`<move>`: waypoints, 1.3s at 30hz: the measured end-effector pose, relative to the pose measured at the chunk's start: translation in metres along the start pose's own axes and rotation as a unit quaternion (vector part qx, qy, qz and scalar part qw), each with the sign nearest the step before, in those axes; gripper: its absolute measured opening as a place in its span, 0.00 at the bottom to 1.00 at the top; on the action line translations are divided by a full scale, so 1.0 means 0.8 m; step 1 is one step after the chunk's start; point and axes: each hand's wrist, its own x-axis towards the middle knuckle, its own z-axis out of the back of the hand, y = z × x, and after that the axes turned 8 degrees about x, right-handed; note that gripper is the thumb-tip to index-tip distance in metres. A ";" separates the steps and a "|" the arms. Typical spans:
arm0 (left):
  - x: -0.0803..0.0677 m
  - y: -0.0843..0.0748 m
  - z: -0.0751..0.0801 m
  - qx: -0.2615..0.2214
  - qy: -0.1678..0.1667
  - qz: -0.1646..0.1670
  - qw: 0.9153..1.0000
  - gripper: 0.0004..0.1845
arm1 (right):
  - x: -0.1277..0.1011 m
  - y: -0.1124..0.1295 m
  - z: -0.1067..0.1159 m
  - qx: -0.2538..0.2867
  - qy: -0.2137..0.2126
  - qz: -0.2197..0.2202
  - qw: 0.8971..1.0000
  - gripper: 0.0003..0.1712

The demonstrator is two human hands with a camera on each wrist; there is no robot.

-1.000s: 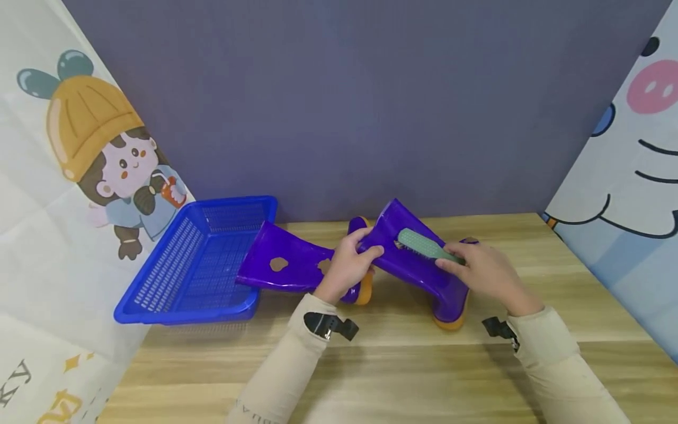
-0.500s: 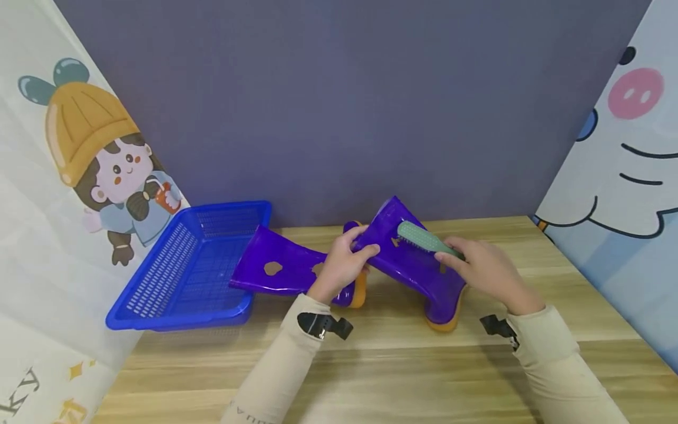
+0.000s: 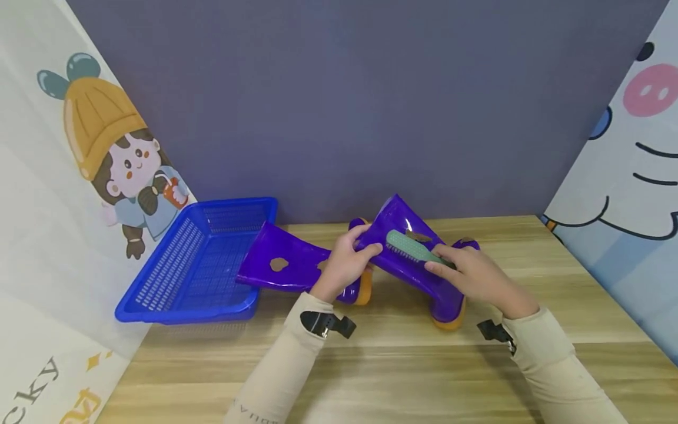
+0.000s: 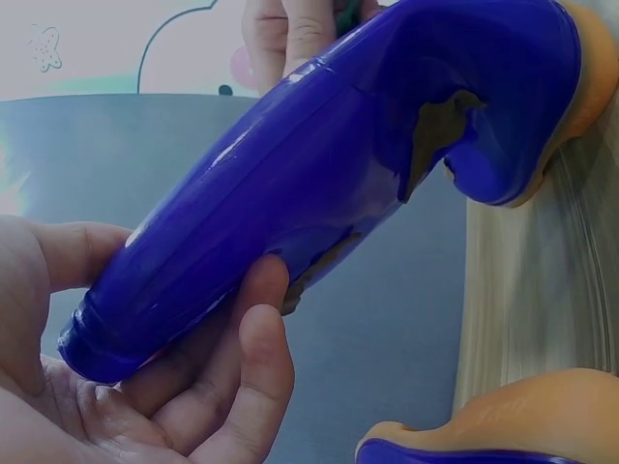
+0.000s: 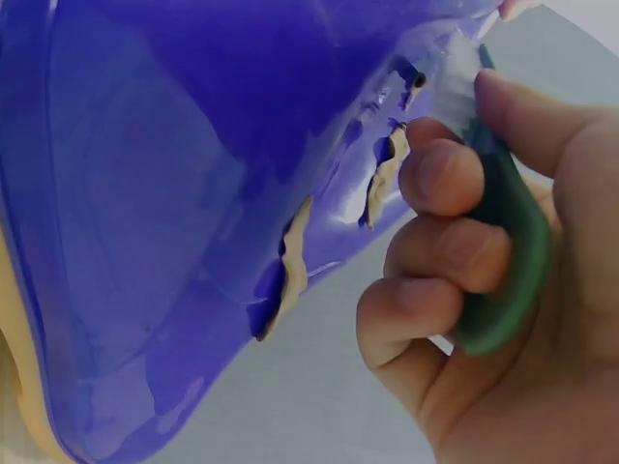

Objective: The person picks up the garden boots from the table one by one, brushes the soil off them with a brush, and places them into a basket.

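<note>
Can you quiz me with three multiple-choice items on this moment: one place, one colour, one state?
1. Where does the second boot lie?
A. Shaft on the basket rim
B. On the floor
C. Inside a box

2. What colour is the brush?
A. Red
B. Green
C. Black

3. How is the held boot kept?
A. Lying untouched
B. Hanging from a hook
C. Left hand grips its shaft

A: its shaft overlaps the basket's edge.
B: the right hand holds a green brush.
C: fingers curl round the shaft.
</note>
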 end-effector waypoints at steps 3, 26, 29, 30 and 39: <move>-0.001 -0.002 0.000 0.006 0.000 -0.004 1.000 0.26 | -0.001 -0.002 -0.003 -0.004 -0.002 -0.003 1.000 0.15; -0.003 -0.001 -0.003 0.028 0.000 0.004 1.000 0.27 | -0.009 -0.018 0.025 -0.035 -0.010 -0.090 0.995 0.14; -0.004 -0.002 -0.002 0.023 -0.002 0.001 1.000 0.27 | -0.012 -0.019 0.028 -0.026 -0.018 -0.094 0.995 0.15; -0.005 -0.003 -0.002 0.019 -0.003 0.001 1.000 0.27 | -0.013 -0.019 0.029 -0.023 -0.024 -0.096 0.995 0.15; -0.004 -0.006 0.006 -0.007 -0.020 0.000 1.000 0.28 | -0.008 -0.010 0.026 0.018 -0.064 -0.077 0.995 0.17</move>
